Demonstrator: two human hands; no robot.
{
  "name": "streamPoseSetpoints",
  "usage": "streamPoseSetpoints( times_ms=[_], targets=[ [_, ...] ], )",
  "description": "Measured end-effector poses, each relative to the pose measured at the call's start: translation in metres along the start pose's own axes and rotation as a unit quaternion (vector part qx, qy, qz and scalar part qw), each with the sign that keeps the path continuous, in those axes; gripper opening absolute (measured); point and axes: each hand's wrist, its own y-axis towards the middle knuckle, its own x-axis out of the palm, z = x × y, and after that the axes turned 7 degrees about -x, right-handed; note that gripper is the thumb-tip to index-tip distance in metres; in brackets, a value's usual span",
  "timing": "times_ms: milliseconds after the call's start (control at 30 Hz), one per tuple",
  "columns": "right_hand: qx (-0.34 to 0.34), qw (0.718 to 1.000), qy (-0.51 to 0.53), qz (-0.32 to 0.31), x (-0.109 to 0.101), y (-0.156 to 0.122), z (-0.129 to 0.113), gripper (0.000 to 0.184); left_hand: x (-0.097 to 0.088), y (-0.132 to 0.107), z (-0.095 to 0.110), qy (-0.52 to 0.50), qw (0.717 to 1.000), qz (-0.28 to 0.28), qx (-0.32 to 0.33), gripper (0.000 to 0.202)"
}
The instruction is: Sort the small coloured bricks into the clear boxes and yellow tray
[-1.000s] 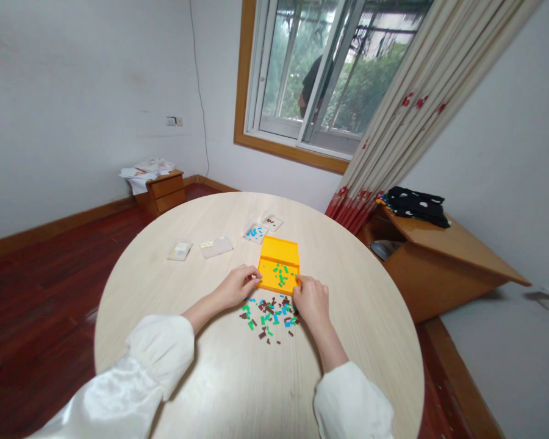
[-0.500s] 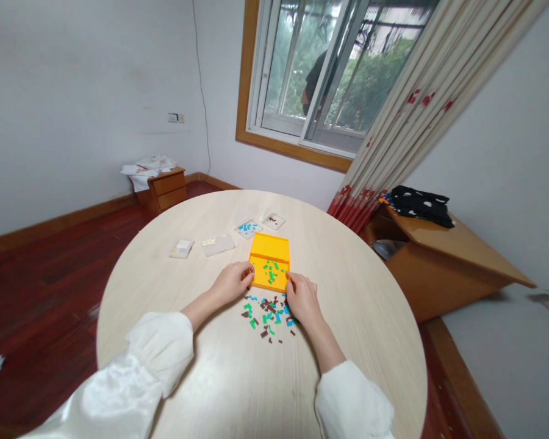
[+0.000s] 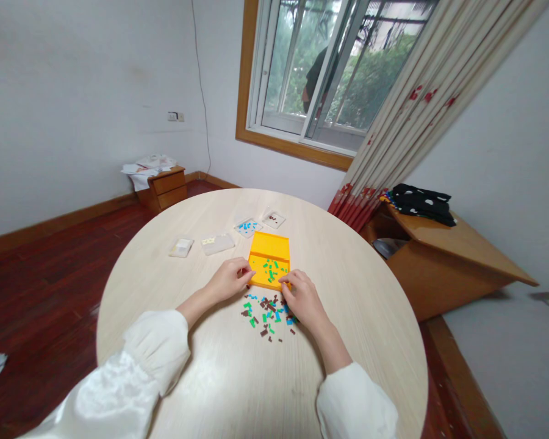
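Observation:
A yellow plastic box [image 3: 269, 246] lies opened out on the table, its hinged lid toward the window. Small green building bricks [image 3: 271, 272] are scattered in its near half. My left hand [image 3: 232, 277] is closed at the box's left edge, thumb and fingertips on the rim. At the near right corner is my right hand [image 3: 303, 297], its fingers curled in over the front edge; whatever is between the fingertips is too small to make out. Just below the box, partly beside my right hand, spreads a loose pile of brown, green and blue bricks [image 3: 265, 316].
Clear trays stand behind the box: one with blue bricks [image 3: 247, 228], one with brown pieces [image 3: 273, 219], and one with cream pieces [image 3: 218, 244]. A small clear case [image 3: 181, 247] is farther left on the round table [image 3: 238, 390]. A wooden cabinet [image 3: 466, 256] stands at right.
My right hand has moved from the box's right side to its near right corner, fingers now over the front edge. My left hand stays at the left edge, shifted only slightly.

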Motion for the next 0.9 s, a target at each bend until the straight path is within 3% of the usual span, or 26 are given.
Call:
streamPoseSetpoints(
  times_ms=[233, 400, 567, 767, 900],
  targets=[
    [0.013, 0.989, 0.092, -0.114, -0.018, -0.004, 0.002, 0.02, -0.006, -0.002, 0.008, 0.002, 1.0, -0.006, -0.014, 0.029],
    [0.043, 0.976, 0.13, -0.17, -0.028, -0.008, 0.004, 0.023, -0.005, -0.006, 0.015, -0.022, 0.998, -0.064, 0.013, 0.025],
    [0.027, 0.97, 0.127, -0.205, -0.023, -0.009, 0.0, 0.015, -0.007, -0.008, 0.02, -0.019, 0.994, -0.107, 0.029, 0.013],
    [0.017, 0.97, 0.111, -0.215, -0.019, -0.011, -0.005, 0.016, -0.013, -0.009, 0.022, -0.02, 0.986, -0.163, 0.03, 0.013],
    [0.033, 0.975, 0.143, -0.168, -0.017, -0.008, -0.006, 0.01, -0.019, -0.009, 0.021, -0.012, 0.972, -0.232, 0.035, 0.014]
  ],
)
